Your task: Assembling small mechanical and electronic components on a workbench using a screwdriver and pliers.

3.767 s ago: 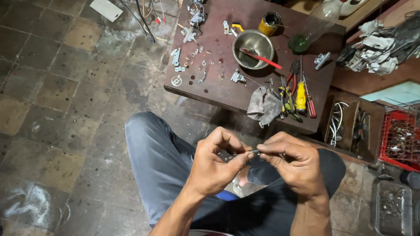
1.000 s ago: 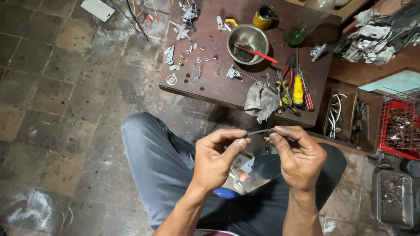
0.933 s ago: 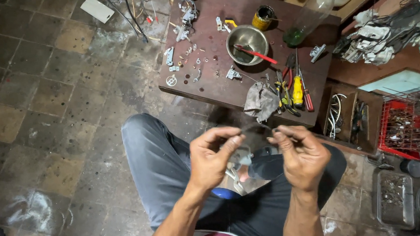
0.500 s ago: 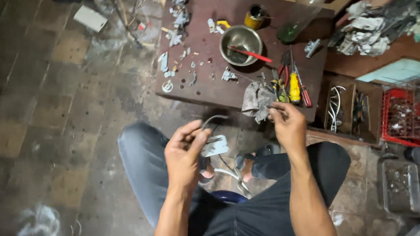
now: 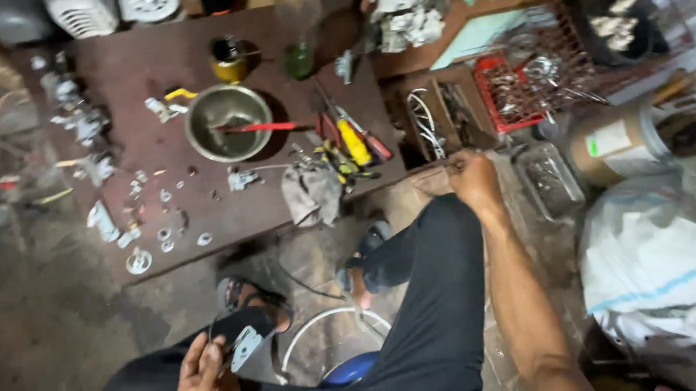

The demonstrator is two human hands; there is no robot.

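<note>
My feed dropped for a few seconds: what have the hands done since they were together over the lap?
The hands have parted. The right hand reached forward to the wooden compartment box beside the low table, fingers closed at its edge. The left hand dropped to the left knee, keeping the small metal part. The bowl, screwdrivers and rag lie as before.

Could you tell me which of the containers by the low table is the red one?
The wire basket beyond the right hand; the tray beside it is clear.
</note>
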